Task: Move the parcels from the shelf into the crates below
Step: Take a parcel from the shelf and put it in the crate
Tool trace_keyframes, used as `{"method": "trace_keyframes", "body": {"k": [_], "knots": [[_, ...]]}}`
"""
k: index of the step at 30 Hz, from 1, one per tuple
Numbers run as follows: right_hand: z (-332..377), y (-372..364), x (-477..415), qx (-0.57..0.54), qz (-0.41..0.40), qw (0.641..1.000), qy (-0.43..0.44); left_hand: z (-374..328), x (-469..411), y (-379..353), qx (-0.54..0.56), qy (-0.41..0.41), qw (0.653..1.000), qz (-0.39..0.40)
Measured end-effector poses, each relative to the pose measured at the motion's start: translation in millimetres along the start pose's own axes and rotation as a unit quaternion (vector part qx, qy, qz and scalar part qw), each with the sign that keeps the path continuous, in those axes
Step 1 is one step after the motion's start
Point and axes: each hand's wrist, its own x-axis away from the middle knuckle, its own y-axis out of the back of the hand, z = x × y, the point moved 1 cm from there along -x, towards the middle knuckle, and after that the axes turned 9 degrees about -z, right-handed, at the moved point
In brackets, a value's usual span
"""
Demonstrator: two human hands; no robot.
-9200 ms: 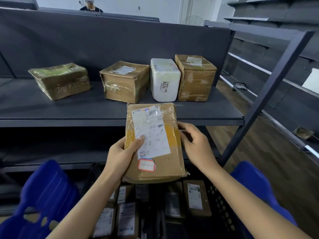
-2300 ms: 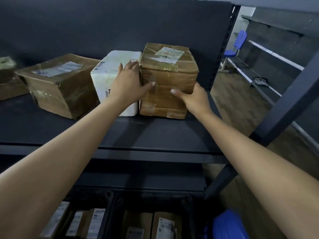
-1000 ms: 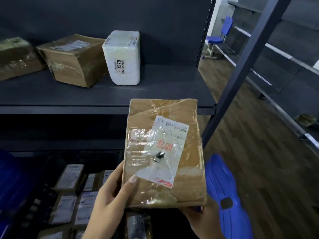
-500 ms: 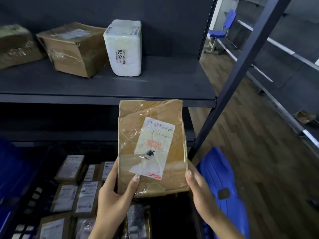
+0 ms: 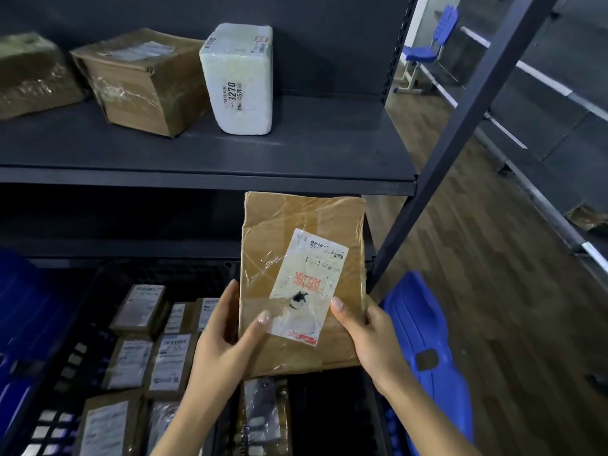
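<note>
Right hand (image 5: 368,334) has shifted up the brown parcel (image 5: 302,278), thumb now on top.

- Parcel storeroom or sorting depot.
- Dark metal shelf (image 5: 204,153) carrying labelled, taped parcels (image 5: 141,80).
- Black crate (image 5: 98,324) below, packed with labelled boxes.

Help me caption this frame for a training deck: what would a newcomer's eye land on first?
First, the brown parcel held up at centre by the left hand and right hand, its white label smudged with a black mark. Next, the white parcel marked 3270, standing upright on the dark shelf beside a brown box. Below left, labelled parcels fill the black crate.
</note>
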Motion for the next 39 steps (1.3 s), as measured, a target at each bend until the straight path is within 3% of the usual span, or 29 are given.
{"method": "trace_keyframes", "body": {"k": [4,19,24,27,30,33,36,39], "knots": [[-3.5,-5.8,5.2,-0.003,-0.006,1.0,0.005,-6.8,-5.0,-5.8,-0.008,0.035,0.999,0.03],[27.0,1.8,8.1,0.121,0.014,0.991,0.048,-6.4,-6.8,0.5,0.047,0.048,0.998,-0.009],[70.5,14.5,-29.2,0.27,-0.042,0.953,0.128,-12.4,-12.0,7.6,0.03,0.034,0.998,0.035],[101.0,18.9,-60.3,0.334,-0.011,0.928,0.166,-19.3,-19.3,13.7,-0.032,0.001,0.996,0.082],[114.6,22.7,-84.7,0.41,0.12,0.9,0.084,-27.8,-30.8,20.7,-0.111,-0.035,0.983,0.142],[105.7,27.1,-89.6,0.394,0.218,0.893,-0.005,-39.8,-46.5,23.0,-0.171,-0.049,0.961,0.21],[79.3,29.6,-82.1,0.37,0.221,0.902,-0.018,-52.1,-65.4,21.4,-0.254,-0.081,0.93,0.252],[50.4,36.0,-67.4,0.274,0.162,0.947,-0.036,-65.1,-79.6,15.8,-0.292,-0.097,0.916,0.258]]}}
